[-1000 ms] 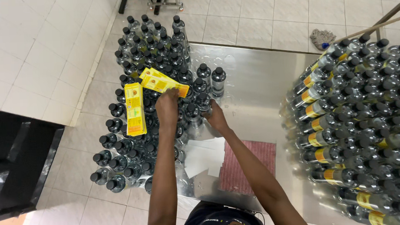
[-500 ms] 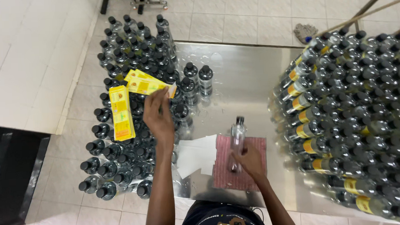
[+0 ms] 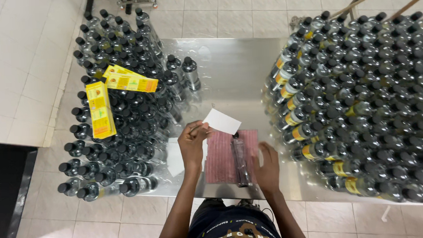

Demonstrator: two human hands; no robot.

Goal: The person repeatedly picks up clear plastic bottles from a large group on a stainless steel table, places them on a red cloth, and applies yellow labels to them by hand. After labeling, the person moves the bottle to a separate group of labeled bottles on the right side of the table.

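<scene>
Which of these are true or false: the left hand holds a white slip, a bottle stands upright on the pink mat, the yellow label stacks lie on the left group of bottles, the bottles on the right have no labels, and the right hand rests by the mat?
1. The left hand holds a white slip. True.
2. A bottle stands upright on the pink mat. False: the clear bottle lies on its side on the mat.
3. The yellow label stacks lie on top of the left group of bottles. True.
4. The bottles on the right have no labels. False: many along that group's near edge show yellow labels.
5. The right hand rests at the mat's right edge, beside the lying bottle. True.
</scene>
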